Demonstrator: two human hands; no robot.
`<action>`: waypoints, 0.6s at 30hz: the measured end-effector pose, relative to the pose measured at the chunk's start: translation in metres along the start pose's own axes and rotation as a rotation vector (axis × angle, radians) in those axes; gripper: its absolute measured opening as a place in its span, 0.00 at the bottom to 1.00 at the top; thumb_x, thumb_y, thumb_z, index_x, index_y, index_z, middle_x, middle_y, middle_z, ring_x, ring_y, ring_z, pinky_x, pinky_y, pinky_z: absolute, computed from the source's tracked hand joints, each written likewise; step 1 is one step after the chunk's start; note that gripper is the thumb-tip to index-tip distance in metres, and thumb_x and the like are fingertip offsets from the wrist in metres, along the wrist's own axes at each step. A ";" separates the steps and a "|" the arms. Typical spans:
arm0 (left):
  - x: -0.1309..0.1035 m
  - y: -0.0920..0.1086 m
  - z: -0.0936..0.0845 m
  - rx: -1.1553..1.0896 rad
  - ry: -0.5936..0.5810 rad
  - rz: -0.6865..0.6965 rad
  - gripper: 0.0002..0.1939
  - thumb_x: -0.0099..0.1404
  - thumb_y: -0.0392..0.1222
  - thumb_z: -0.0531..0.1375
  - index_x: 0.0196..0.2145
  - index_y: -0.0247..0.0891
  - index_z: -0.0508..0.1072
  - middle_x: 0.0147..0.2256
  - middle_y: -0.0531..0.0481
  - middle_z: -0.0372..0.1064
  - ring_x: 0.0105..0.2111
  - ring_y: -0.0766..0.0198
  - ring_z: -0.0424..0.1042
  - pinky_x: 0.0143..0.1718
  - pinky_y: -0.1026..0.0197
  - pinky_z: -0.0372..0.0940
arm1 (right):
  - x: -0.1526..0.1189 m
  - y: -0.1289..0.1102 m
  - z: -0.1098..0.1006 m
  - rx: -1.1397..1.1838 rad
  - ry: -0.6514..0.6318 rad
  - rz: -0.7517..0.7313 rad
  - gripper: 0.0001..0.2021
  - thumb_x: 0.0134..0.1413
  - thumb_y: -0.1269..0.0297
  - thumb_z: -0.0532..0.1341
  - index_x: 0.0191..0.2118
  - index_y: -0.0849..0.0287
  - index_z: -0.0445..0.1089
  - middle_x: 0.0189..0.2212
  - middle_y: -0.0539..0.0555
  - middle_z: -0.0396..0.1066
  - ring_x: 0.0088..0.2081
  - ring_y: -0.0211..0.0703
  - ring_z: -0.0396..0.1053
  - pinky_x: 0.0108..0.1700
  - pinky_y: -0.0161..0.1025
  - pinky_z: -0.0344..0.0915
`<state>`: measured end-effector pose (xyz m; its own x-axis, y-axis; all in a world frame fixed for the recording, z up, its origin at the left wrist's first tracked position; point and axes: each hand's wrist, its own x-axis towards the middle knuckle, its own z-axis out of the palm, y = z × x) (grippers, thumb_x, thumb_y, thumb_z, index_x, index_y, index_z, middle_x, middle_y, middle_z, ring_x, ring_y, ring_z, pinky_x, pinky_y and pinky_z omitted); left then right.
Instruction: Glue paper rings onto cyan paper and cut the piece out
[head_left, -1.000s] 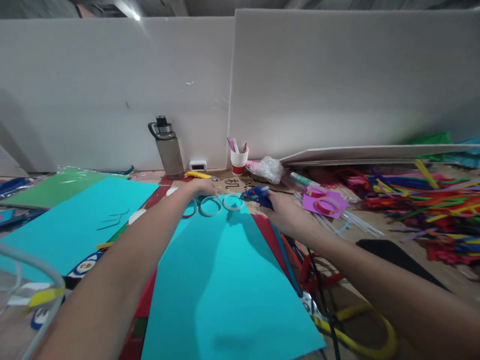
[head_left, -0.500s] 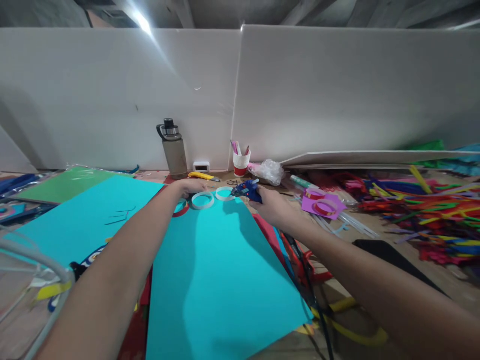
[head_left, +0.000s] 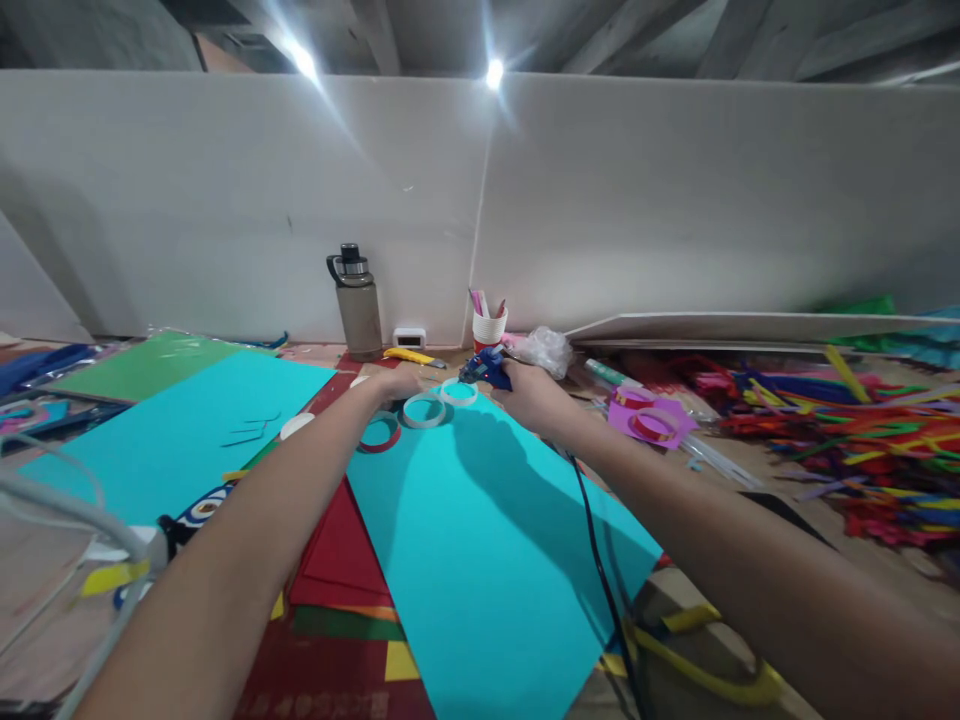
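Note:
A long turquoise sheet (head_left: pixel 480 540) lies on the table with several rings at its far end. One white ring (head_left: pixel 424 411) sits between a red-edged ring (head_left: pixel 380 433) and another white ring (head_left: pixel 459 392). My right hand (head_left: pixel 529 392) is closed around a blue glue gun (head_left: pixel 486 368), whose tip is over the farthest ring. A black cord trails from that hand toward the front. At the far edge of the sheet, near the middle ring, is my left hand (head_left: pixel 400 383); its fingertips are too small and hidden to tell what they touch.
Behind stand a bottle (head_left: pixel 358 310), a yellow cutter (head_left: pixel 411 356), a small white device (head_left: pixel 409 338) and a paper cup (head_left: pixel 489 328). Colourful strips (head_left: pixel 885 430) are heaped at right. Another turquoise sheet (head_left: pixel 172 430) lies left, red sheets (head_left: pixel 345 550) beneath.
The turquoise sheet has turned, its near end now farther right, and more red sheets show at left. The rings have shifted slightly with it. The glue gun has moved slightly left and up.

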<state>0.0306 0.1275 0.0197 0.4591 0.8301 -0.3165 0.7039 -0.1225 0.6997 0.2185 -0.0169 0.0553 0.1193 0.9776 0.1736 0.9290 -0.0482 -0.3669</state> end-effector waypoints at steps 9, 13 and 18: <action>-0.001 0.001 -0.009 0.282 0.094 0.218 0.22 0.57 0.56 0.61 0.41 0.36 0.75 0.39 0.43 0.74 0.42 0.55 0.71 0.37 0.64 0.62 | -0.010 0.012 0.012 0.093 0.025 0.070 0.15 0.58 0.61 0.56 0.48 0.62 0.68 0.42 0.62 0.74 0.41 0.51 0.72 0.37 0.37 0.62; 0.005 -0.003 -0.002 0.346 -0.111 0.477 0.40 0.48 0.54 0.68 0.58 0.41 0.65 0.53 0.44 0.68 0.50 0.55 0.68 0.45 0.65 0.60 | -0.017 0.011 0.016 0.143 0.012 0.103 0.16 0.58 0.60 0.56 0.50 0.61 0.68 0.43 0.62 0.74 0.42 0.51 0.72 0.38 0.37 0.63; 0.016 -0.003 -0.005 0.425 -0.211 0.541 0.47 0.44 0.51 0.70 0.61 0.44 0.61 0.60 0.44 0.60 0.56 0.53 0.62 0.51 0.63 0.57 | -0.023 0.009 0.020 0.143 -0.020 0.070 0.17 0.59 0.60 0.57 0.50 0.62 0.67 0.46 0.62 0.73 0.45 0.51 0.71 0.41 0.37 0.62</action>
<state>0.0331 0.1441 0.0158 0.8680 0.4755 -0.1431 0.4785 -0.7237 0.4972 0.2173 -0.0360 0.0299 0.1733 0.9769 0.1252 0.8593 -0.0879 -0.5039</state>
